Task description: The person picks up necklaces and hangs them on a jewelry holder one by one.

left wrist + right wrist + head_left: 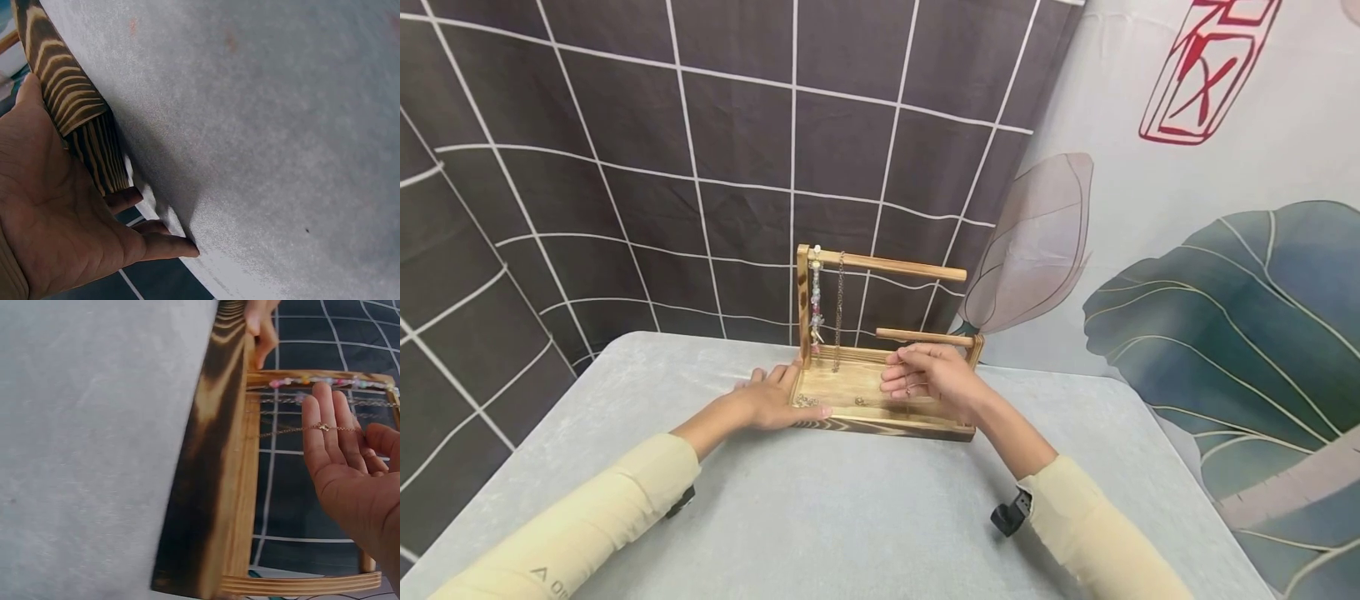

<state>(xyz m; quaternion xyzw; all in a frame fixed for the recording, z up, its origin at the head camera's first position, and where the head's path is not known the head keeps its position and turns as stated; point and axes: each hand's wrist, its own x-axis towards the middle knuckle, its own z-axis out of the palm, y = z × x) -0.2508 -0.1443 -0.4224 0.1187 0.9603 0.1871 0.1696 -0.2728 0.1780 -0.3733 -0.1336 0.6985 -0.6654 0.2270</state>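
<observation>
A wooden jewellery stand [880, 427] has a tray base and two bars. My left hand [767, 402] grips its left front corner, thumb over the front wall; in the left wrist view, the hand [69, 206] lies against the dark-grained corner [75, 100]. Over the tray, my right hand [936, 379] holds its fingers extended. Across those fingers, in the right wrist view, runs a thin chain [281, 432] with a small pendant [323, 427]. A beaded strand [816, 300] and a chain [839, 308] hang from the upper bar [895, 265] near its left end.
The lower bar [925, 337] is at the stand's right rear, beside the right hand. Small jewellery pieces [860, 401] lie in the tray. A pale cloth covers the table [820, 517]. Behind it hang a dark grid-patterned cloth [737, 133] and a leaf-patterned cloth [1217, 317].
</observation>
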